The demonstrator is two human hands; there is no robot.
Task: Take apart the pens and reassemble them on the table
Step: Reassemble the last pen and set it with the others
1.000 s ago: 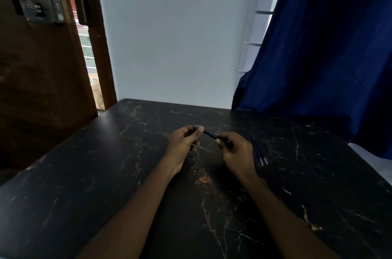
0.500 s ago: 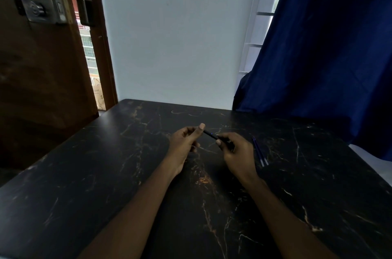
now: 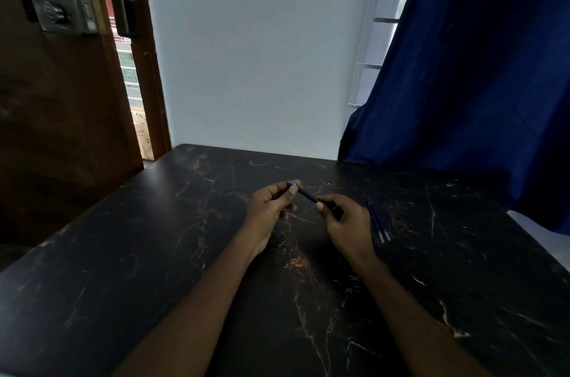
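Since the earlier frames, little has shifted: both hands stay at the middle of the dark marble-patterned table (image 3: 123, 253), and the left fingertips have closed more tightly over the blue end of the slim dark-blue plastic pen (image 3: 308, 195). That pen is held just above the surface, with its long axis running from the upper left down to the right, between the two hands. The left hand (image 3: 268, 210) pinches the blue-capped end with thumb and forefinger; the right hand (image 3: 345, 222) is curled around the opposite end, thumb pressed along the barrel. Both hands are equally near, so a pull or twist along the pen's axis appears to be the step in hand; whether the parts are being separated or joined cannot be told. Two thin blue pen pieces (image 3: 378, 222) lie side by side on the surface just to the right of the right hand, towards the right edge, pointing away from the person. They are apart from the hand and do not obstruct it. Nothing else lies between the hands
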